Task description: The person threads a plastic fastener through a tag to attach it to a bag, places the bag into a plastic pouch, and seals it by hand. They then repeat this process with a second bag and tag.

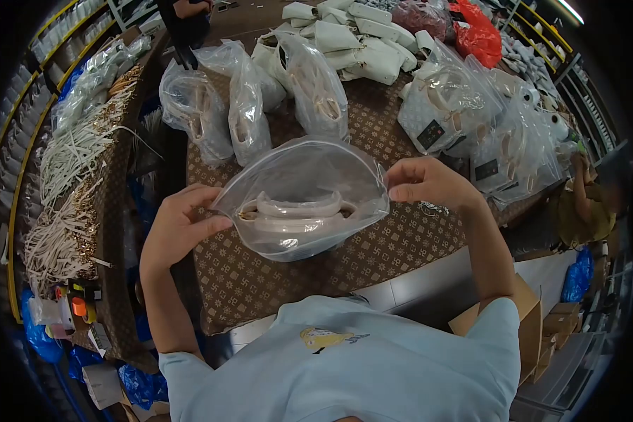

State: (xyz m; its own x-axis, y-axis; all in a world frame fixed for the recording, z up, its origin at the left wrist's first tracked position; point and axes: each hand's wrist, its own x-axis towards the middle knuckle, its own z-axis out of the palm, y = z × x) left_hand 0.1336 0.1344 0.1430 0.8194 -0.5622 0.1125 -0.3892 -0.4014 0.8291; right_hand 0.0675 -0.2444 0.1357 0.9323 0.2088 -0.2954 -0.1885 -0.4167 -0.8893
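Observation:
A clear plastic bag [295,169] stands with its mouth spread wide near the front of the patterned table. Inside it lies a pale handbag [288,224] with a rolled handle across its top. My left hand [190,221] pinches the left corner of the bag's mouth between thumb and fingers. At the opposite corner, my right hand [425,184] grips the rim in the same way. Just behind stand several bagged handbags, one of them [318,91] right beyond the open mouth.
White wrapped bundles [373,49] are heaped at the back, beside a red bag [477,35]. More bagged handbags [450,105] stand on the right. Straps [63,225] cover a left-hand bench. A cardboard box [524,316] is at lower right; another person [587,204] is at far right.

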